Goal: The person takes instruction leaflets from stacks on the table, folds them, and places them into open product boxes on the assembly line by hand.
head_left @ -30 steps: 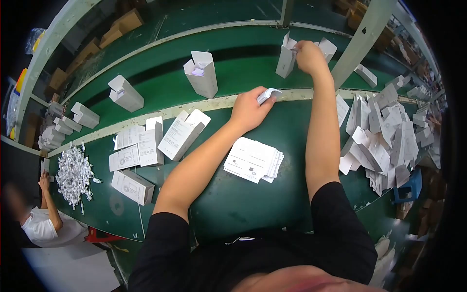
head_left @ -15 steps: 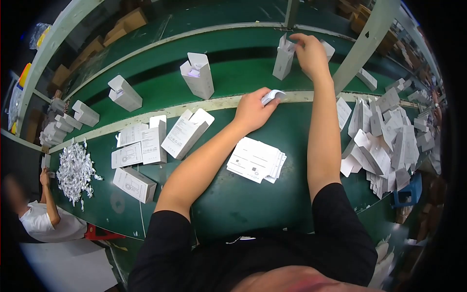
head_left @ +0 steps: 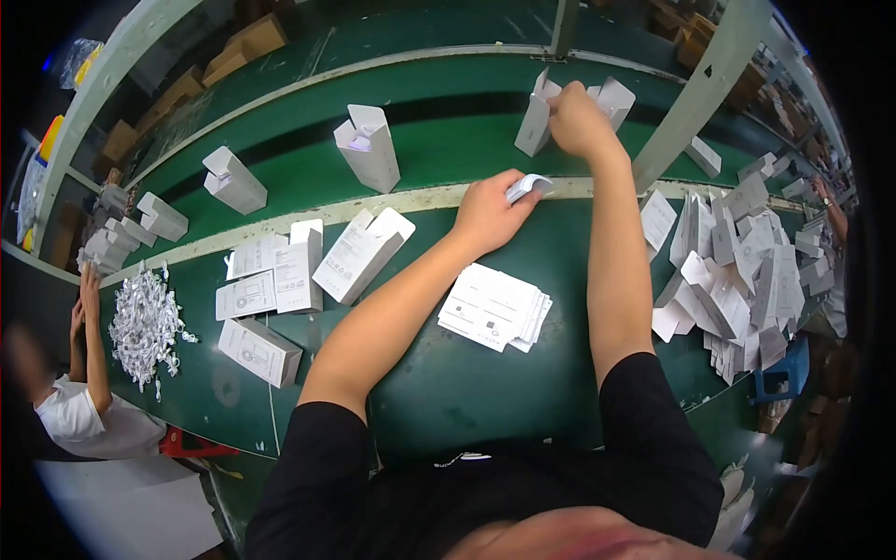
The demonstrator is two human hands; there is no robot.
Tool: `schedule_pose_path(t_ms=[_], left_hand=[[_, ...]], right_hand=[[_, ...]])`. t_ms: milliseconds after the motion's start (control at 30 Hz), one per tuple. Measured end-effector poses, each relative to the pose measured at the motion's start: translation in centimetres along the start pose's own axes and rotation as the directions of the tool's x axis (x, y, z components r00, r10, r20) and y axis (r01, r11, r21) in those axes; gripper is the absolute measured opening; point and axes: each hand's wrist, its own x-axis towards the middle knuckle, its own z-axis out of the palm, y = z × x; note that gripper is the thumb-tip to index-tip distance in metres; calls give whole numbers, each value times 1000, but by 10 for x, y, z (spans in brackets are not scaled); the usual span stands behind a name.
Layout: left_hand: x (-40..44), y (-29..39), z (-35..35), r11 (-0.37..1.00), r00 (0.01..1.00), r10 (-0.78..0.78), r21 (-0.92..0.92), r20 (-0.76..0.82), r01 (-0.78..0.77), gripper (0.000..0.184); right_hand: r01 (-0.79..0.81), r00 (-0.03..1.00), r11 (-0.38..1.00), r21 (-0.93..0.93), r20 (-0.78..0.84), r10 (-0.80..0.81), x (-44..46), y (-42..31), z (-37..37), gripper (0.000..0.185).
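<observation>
My left hand (head_left: 490,213) is closed around a small stack of curved white paper leaflets (head_left: 529,187), above the ledge of the bench. My right hand (head_left: 581,121) reaches over to an open white box (head_left: 533,123) standing on the green belt. Its fingers are bent in at the box's top opening, and their tips are hidden. Just behind that hand stands another open box (head_left: 613,101), partly covered. Below my left hand, a pile of printed white leaflets (head_left: 490,306) lies on the green table.
Several boxes (head_left: 366,154) stand along the belt to the left. More boxes (head_left: 362,257) lie on the table. A heap of white cable-like pieces (head_left: 145,322) is further left, near a co-worker (head_left: 89,411). Many flat cartons (head_left: 733,280) are piled right, beside a metal post (head_left: 705,93).
My right hand has moved down and left to the box opening. The boxes on the belt have shifted slightly left. The co-worker's arms have moved up. My left hand stays nearly still.
</observation>
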Motion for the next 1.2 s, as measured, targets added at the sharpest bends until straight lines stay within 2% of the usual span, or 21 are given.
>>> schedule_pose_path(t_ms=[67, 133, 267, 333, 367, 400, 433, 500, 567, 633, 700, 767, 833, 900, 933, 1000, 1033, 1067, 1100, 1167, 1200], left_hand=[[0, 1, -1, 1000, 1000, 5, 1, 0, -5, 27], [1, 3, -2, 999, 999, -32, 8, 20, 32, 27], [2, -2, 1, 999, 999, -36, -10, 28, 36, 26], [4, -11, 1, 1000, 999, -16, -25, 36, 17, 28], [6, -7, -3, 966, 987, -142, -206, 75, 155, 31], [7, -4, -6, 880, 956, -258, -376, 139, 292, 33], [11, -8, -8, 813, 945, -293, -482, 144, 326, 38], [13, 3, -18, 681, 914, -391, -634, 108, 366, 39], [15, 2, -23, 672, 917, -390, -655, 83, 345, 39], [17, 1, -29, 721, 923, -382, -611, 42, 326, 30], [18, -3, -28, 731, 913, -407, -609, -24, 309, 27], [17, -2, -28, 725, 899, -426, -631, -99, 275, 27], [18, -6, -30, 734, 914, -397, -628, -86, 260, 28], [18, -7, -28, 742, 938, -341, -628, -53, 234, 32], [18, -8, -27, 739, 937, -346, -631, -53, 237, 32], [19, -6, -27, 662, 891, -453, -684, -37, 308, 33], [17, -4, -27, 681, 892, -448, -671, -66, 292, 43], [18, -5, -29, 678, 891, -450, -675, -68, 291, 43], [20, -8, -30, 615, 878, -477, -729, -41, 300, 48], [23, -11, -34, 527, 868, -496, -791, 12, 312, 58], [22, -12, -35, 524, 868, -496, -793, 12, 311, 58]], right_hand=[[-6, 1000, 1000, -27, -17, 6, -2, -4, 3, 21], [49, 999, 990, -134, 5, -49, -3, -7, 4, 22], [52, 998, 996, -78, 25, -50, -5, -12, 6, 24], [64, 993, 998, -3, 105, -63, -4, -11, -7, 31], [66, 993, 998, -3, 103, -66, -4, -13, -15, 31], [56, 990, 988, 145, 118, -74, -4, -15, -24, 35], [43, 988, 957, 288, 131, -84, -6, -17, -35, 40], [47, 994, 953, 300, 80, -74, -16, -37, -56, 41], [43, 981, 931, 362, 160, -108, -20, -51, -66, 42], [172, 917, 871, 460, 248, -312, -14, -47, -47, 44], [173, 896, 879, 444, 299, -327, -16, -59, -35, 47], [113, 874, 929, 353, 409, -262, -16, -72, -27, 47], [118, 870, 925, 360, 412, -271, -10, -67, -19, 44], [227, 875, 921, 317, 348, -335, -5, -57, -21, 36], [289, 897, 904, 315, 241, -371, -4, -50, -23, 27], [156, 967, 852, 500, 99, -235, -4, -47, -36, 23], [67, 994, 803, 593, 33, -106, -11, -50, -47, 17], [-20, 995, 788, 615, 90, -44, -8, -44, -53, 15], [-25, 994, 791, 612, 98, -44, -9, -37, -53, 15], [68, 965, 721, 690, 136, -222, -10, -30, -52, 23], [91, 945, 776, 624, 192, -266, -8, -31, -52, 29]])
